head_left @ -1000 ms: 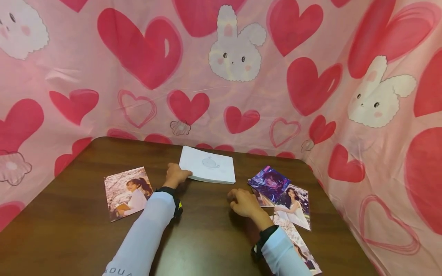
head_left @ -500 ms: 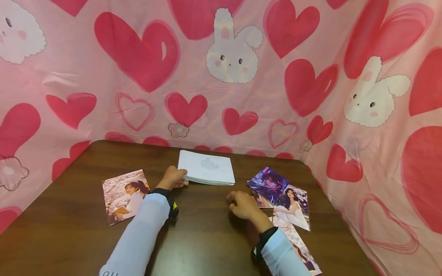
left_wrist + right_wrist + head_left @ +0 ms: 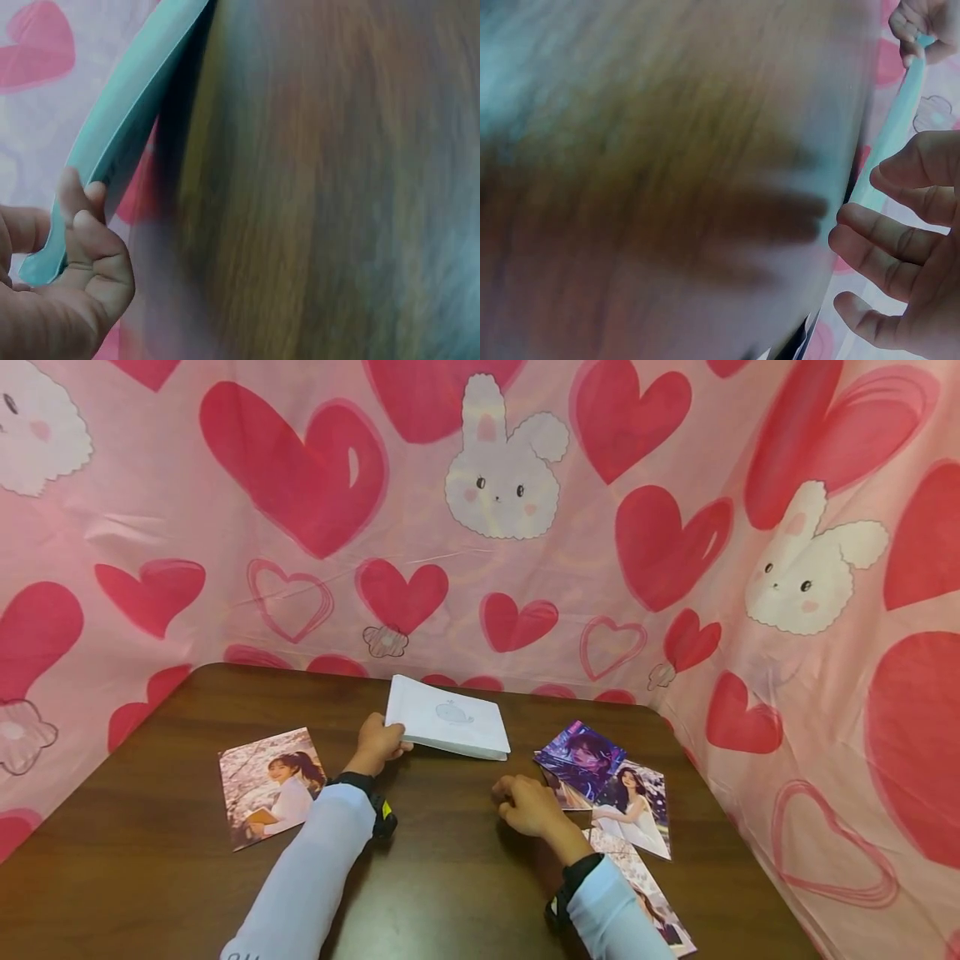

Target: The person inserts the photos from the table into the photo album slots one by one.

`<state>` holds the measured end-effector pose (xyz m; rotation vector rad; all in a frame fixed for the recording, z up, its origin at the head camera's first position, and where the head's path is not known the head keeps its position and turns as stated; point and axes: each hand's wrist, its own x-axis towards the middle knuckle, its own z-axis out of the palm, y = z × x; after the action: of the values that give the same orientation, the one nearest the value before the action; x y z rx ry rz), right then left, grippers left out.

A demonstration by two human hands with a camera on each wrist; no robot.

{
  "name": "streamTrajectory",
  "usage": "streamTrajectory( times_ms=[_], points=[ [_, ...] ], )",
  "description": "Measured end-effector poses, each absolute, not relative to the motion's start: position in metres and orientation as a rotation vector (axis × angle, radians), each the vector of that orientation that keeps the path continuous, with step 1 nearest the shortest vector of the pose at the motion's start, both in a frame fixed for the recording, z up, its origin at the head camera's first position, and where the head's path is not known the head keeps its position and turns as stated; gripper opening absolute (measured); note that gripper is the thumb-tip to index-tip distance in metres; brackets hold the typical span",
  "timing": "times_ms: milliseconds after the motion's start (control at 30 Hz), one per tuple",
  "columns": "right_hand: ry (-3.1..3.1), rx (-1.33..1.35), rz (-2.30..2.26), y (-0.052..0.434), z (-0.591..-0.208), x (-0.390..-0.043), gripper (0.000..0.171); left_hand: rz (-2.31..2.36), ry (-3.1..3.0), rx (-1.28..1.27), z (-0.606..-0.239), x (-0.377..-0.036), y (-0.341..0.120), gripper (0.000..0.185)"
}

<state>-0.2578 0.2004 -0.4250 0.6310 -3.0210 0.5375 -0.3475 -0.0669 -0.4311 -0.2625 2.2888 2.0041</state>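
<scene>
A thick white paper pad (image 3: 457,717) with a small whale drawing on top lies towards the far side of the table. My left hand (image 3: 380,744) pinches its near left corner, thumb on top and fingers underneath. In the left wrist view, the pad's edge (image 3: 124,112) is tilted up off the table at the held end. My right hand (image 3: 531,804) is apart from the pad, low by the table, its fingers loosely bent around nothing. In the right wrist view the fingers (image 3: 889,244) are spread apart. Whether they touch the table I cannot tell.
On the brown table (image 3: 442,877), a picture card (image 3: 272,789) lies left of my left arm. Right of my right hand are a purple card (image 3: 581,758), a white-dress card (image 3: 637,810) and a partly covered card (image 3: 637,877). A pink heart-and-rabbit cloth (image 3: 420,535) hangs behind.
My left hand has slid its fingers under the pad's left corner and raised that end slightly. The right hand has stayed in place.
</scene>
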Motion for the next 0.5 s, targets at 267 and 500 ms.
streamTrajectory(
  times_ms=[267, 500],
  points=[
    [-2.989, 0.644, 0.554, 0.204, -0.420, -0.253, 0.024, 2.128, 2.327, -0.225, -0.425, -0.337, -0.061, 0.030],
    [-2.970, 0.585, 0.549, 0.214, -0.415, -0.249, 0.025, 2.154, 2.322, -0.214, -0.422, -0.317, -0.062, 0.030]
  ],
)
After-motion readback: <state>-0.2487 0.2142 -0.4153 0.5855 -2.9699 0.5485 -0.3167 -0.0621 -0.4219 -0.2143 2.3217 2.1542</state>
